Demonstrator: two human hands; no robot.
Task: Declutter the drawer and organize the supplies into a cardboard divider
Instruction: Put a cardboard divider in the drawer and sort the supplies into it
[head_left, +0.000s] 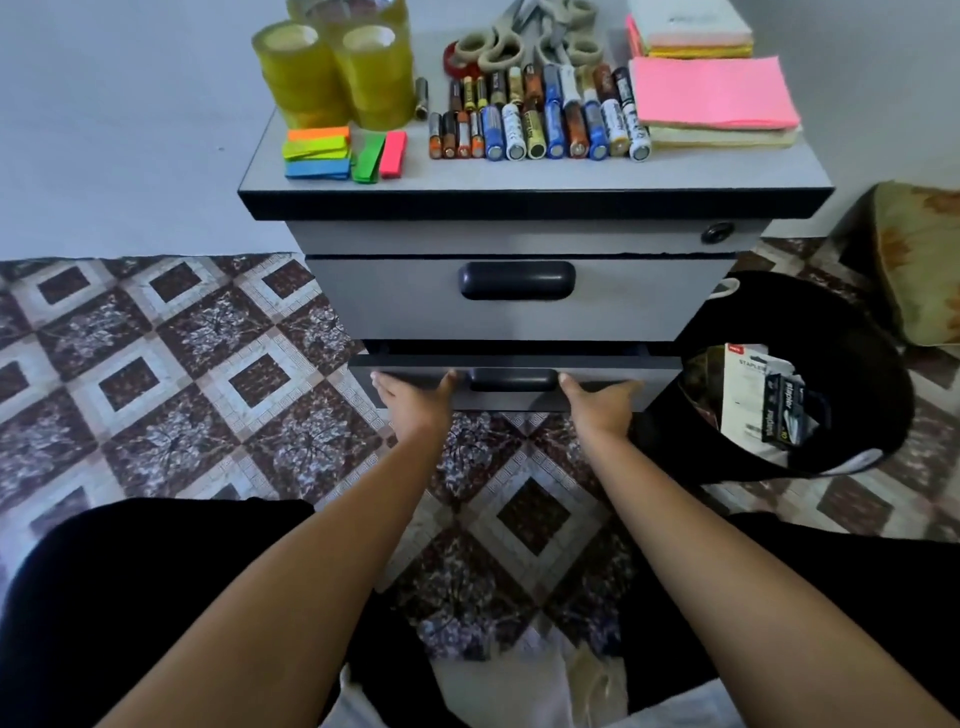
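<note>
A: In the head view, what is being held?

B: The lower drawer (514, 382) is met by both hands — the left hand (415, 402) and the right hand (602, 402) are laid flat against its front, either side of the dark handle (514, 379). Fingers are spread and open; nothing is gripped. The drawer is seen slightly out; its inside is hidden.

A: And the supplies?

B: They are laid out on the cabinet top (519, 174): tape rolls (332, 78), sticky flags (337, 153), batteries (540, 119), scissors (530, 36), note pads (711, 98). Packaging is seen in the black bin (800, 379) to the right. No cardboard divider can be made out.

A: What could go wrong?

B: If the drawer is shoved hard, the cabinet could be jolted — the batteries, lying loose side by side, could be rolled off the edge. Fingertips near the drawer's upper lip could be pinched as the gap is closed
</note>
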